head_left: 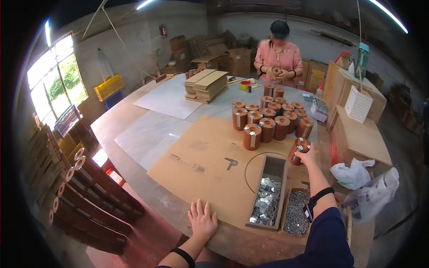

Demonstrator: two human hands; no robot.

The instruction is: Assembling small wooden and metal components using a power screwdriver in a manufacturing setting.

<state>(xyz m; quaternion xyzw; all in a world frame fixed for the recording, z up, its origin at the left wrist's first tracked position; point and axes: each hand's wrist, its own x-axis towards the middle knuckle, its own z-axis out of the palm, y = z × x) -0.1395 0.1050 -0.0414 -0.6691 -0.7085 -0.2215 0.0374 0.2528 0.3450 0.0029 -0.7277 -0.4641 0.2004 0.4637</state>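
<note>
R hand (307,154) wrapped round 1 brown roll (300,145), thumb near top rim, other fingers mostly hidden; roll tilted, just past far R corner of long box (272,169). L hand (203,222) open flat, fingers a bit apart, nothing in it, resting by table (114,123) edge, L of long box's near end.

Progress (my read): other rolls (267,129), grouped beyond long box, look done where silver strips (253,142) show down the side; can't confirm hidden sides. Held roll has silver bits too, part or fully fitted, can't tell. Co-worker (286,56), far beyond long box, has a roll (276,71) in both hands, status unclear. Stock left: silver plates (268,201) in long box, fasteners (296,212) just R of it. Total remaining: can't tell.

Qty: grouped rolls approx 18 (overlap, so +/- a couple); R hand 1; co-worker 1. Long box 1. Plates, fasteners: too many to count. Grey flat piece (231,163) 1, L of long box. Brown columns (103,192), far L of long box: 6 pale ring ends visible.
</note>
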